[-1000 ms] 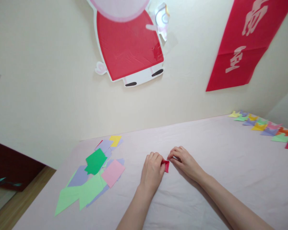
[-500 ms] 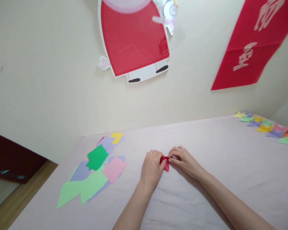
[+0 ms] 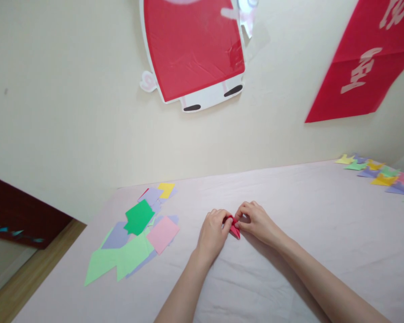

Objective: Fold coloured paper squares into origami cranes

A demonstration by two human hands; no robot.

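A small piece of folded red paper (image 3: 234, 230) is held between my two hands, just above or on the pale sheet; its lower tip points toward me. My left hand (image 3: 215, 229) grips its left side, the thumb pressed against the paper and the fingers curled behind. On the other side, my right hand (image 3: 255, 222) pinches the paper's right edge between thumb and forefinger. Part of the paper is hidden by the fingers of both hands.
Loose paper sheets lie to the left: green (image 3: 139, 217), pink (image 3: 163, 234), light green (image 3: 134, 255), purple and yellow. Several folded paper shapes (image 3: 384, 179) stand in rows at the far right. Behind the sheet rises a wall with a red cartoon cutout (image 3: 193, 49) and red banner (image 3: 353, 67).
The red paper has turned a little between my fingers, its tip now pointing more to the right. My right hand has shifted slightly up. The whole view has moved slightly.
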